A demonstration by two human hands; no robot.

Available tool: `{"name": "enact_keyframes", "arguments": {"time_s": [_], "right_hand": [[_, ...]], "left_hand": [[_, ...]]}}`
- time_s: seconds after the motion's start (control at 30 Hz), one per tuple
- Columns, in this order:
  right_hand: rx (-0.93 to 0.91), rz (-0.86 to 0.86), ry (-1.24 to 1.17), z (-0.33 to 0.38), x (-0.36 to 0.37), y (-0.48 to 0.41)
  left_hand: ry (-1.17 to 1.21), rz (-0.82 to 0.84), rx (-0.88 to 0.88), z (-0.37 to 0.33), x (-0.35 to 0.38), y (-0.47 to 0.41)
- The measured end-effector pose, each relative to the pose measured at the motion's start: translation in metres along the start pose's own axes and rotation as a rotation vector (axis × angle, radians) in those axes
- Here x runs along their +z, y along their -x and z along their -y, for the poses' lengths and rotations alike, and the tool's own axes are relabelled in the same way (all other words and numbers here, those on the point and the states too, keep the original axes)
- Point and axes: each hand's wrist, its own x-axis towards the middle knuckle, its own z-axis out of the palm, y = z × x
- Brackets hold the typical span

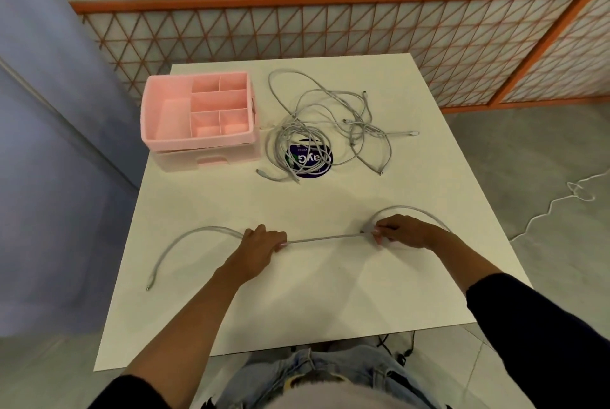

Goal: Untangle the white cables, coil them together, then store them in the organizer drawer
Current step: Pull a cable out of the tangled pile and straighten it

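One cable (323,237) lies apart from the rest across the near half of the tabletop (297,303), taut between both hands. The left hand (264,240) is curled over it; the right hand (406,232) pinches it where a loop arcs behind. Its plug end trails toward the left edge. The tangle (330,125) sits near the far edge, just beside the organizer (198,111) at the far left corner, whose drawer (204,161) is closed. Coiling this cable looks to be the step in hand. The next move probably calls for winding the straight run into the loop without twisting it.
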Motion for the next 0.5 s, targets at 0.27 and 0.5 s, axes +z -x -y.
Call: {"name": "enact_keyframes", "arguments": {"time_s": [0.27, 0.5], "right_hand": [[0.047, -0.026, -0.035, -0.023, -0.018, 0.020], [0.143, -0.123, 0.077, -0.052, -0.023, 0.041]], "left_hand": [[-0.017, 0.032, -0.005, -0.007, 0.008, -0.001], [0.005, -0.026, -0.018, 0.008, 0.009, 0.004]]}}
